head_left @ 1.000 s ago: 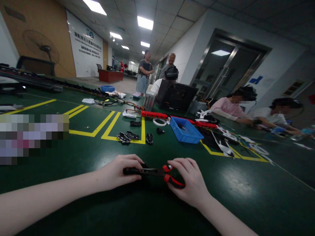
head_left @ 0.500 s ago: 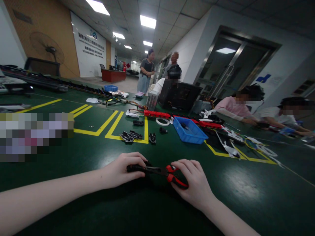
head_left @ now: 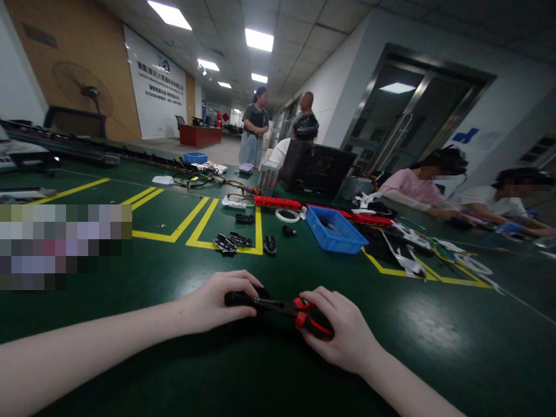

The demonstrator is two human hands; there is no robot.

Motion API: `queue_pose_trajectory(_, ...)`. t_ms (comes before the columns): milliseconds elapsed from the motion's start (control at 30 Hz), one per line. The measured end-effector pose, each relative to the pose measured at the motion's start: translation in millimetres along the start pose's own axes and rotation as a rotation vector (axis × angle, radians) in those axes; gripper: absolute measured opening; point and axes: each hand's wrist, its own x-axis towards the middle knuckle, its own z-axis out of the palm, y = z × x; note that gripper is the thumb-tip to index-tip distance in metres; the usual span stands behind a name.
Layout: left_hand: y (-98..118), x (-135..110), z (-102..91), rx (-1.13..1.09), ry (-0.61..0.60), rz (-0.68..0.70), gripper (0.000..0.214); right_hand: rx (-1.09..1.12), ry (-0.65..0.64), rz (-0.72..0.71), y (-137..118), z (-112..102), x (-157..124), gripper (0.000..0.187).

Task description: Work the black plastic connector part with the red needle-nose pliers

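Note:
My left hand [head_left: 217, 302] is closed over a small black part [head_left: 237, 299] and presses it against the green table [head_left: 434, 353]. My right hand [head_left: 343, 330] grips the red-and-black handles of a pair of pliers [head_left: 299, 314]. The dark jaws of the pliers point left and meet the black part between my hands. Both hands rest low on the table, close to me.
Beyond my hands lie several small black parts [head_left: 230, 241], a blue bin [head_left: 332, 231], a roll of white tape [head_left: 286, 215] and a red strip [head_left: 278, 202], among yellow floor-tape lines. People sit at the right working; two others stand far back.
My right hand has closed a little further over the plier handles. The view shifted slightly; my left hand stays on the black part.

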Motion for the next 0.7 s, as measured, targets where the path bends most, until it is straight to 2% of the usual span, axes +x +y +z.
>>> queue_pose_trajectory(167, 0.1, 0.4, -0.1, -0.009, 0.012, -0.01, 0.01, -0.021, 0.002, -0.022, 2.6, -2.2, 1.0, 0.043)
queue_pose_trajectory(533, 2.6, 1.4, -0.5, -0.024, 0.005, -0.001, 0.008, -0.026, -0.001, -0.051, 4.9, -6.9, 4.1, 0.036)
queue_pose_trajectory(700, -0.2, 2.0, 0.2, -0.025, -0.004, -0.031, 0.009, -0.037, -0.019, -0.055, 4.7, -3.9, 3.1, 0.041)
